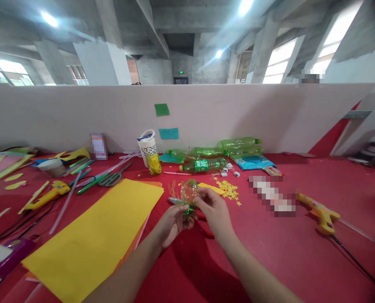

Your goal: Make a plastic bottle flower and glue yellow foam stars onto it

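A cut, see-through green plastic bottle top [190,190] is up between both hands above the counter [269,252], its long axis running roughly from 12 to 6 o'clock, with the narrow neck towards the wearer and the wide end away. The left hand [170,225], at 7 o'clock, has its grip closed around the neck; the right hand [217,210], at 4 o'clock, seems to pinch the wide part's side between thumb and finger. Both touch it, so neither is nearer.

On the red surface, small yellow paper stars [229,190] lie at 3 o'clock, flat yellow paper sheets [99,240] at 8, and a whole green plastic bottle with a yellow cap [203,165] at 1. Beyond, at 12 o'clock, stands a long pale partition [222,109], with a grey concrete ceiling [187,17] and bright lamps above.
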A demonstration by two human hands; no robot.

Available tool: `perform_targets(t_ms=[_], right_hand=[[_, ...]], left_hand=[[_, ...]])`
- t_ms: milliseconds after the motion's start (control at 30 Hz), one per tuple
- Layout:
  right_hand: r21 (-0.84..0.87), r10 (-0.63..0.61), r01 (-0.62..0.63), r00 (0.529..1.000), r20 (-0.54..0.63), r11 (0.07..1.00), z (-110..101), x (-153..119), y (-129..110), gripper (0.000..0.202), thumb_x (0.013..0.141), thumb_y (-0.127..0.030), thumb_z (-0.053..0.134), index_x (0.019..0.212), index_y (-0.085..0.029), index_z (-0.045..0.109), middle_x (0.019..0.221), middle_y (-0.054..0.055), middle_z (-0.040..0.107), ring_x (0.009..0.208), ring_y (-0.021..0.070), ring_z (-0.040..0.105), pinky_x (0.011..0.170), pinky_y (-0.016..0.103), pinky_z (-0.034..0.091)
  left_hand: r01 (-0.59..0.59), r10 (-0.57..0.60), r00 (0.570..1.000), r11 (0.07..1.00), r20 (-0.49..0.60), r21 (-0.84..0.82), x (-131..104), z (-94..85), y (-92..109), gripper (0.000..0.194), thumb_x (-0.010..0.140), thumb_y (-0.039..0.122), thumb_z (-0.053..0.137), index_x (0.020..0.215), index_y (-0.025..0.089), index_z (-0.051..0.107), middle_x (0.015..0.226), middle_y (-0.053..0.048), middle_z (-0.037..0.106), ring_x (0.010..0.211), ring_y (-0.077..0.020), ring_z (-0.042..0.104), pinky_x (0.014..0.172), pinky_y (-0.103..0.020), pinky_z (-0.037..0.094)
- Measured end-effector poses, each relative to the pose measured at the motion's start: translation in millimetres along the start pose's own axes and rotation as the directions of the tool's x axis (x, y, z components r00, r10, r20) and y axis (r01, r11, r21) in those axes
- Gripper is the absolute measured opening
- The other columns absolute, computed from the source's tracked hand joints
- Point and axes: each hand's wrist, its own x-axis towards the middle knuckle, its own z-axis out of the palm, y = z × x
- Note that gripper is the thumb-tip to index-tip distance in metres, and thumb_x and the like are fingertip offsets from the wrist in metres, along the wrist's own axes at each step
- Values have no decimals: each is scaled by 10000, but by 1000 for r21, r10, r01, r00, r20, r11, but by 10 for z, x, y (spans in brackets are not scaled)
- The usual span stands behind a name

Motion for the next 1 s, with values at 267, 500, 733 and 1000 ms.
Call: perform_targets(t_ms=[267, 500, 733, 1000], right_hand=[[-64, -65, 66, 998, 21, 996, -2, 0, -22, 85, 717, -275, 589, 700, -198, 556, 643, -19, 532, 604, 151, 519, 566, 261, 453], [-246, -229, 210, 972, -54, 946, -14, -26, -40, 33, 713, -207, 630, 687, -203, 609, 986, 65, 479, 989, 248, 496, 885, 411, 399], [-603, -602, 527, 793, 96, 598, -32, -119, -36, 106, 786, -142, 591, 744, -234, 623, 1217, 88, 456, 1168, 326, 380, 951, 537, 309], [-467, -629, 737, 669, 396, 489, -31, -86, 42, 166, 845, -104, 484, 881, -225, 592, 981, 56, 679, 954, 220, 555, 881, 414, 452]], left_hand=[[53, -54, 999, 996, -9, -66, -15, 15, -1, 156, 807, 202, 519, 840, 103, 635, 709, -100, 671, 604, -136, 591, 564, -222, 424], [93, -99, 995, 983, -31, -157, -15, 19, 18, 183, 841, 197, 491, 861, 95, 642, 716, -81, 682, 571, -115, 590, 564, -210, 454], [37, -62, 993, 972, -103, -231, -16, 25, 46, 123, 838, 163, 521, 807, 114, 629, 710, -39, 677, 594, -106, 609, 602, -218, 496], [10, -31, 997, 956, -67, -293, 2, 1, 73, 142, 862, 187, 512, 796, 110, 612, 635, -23, 635, 511, -88, 575, 543, -202, 488]])
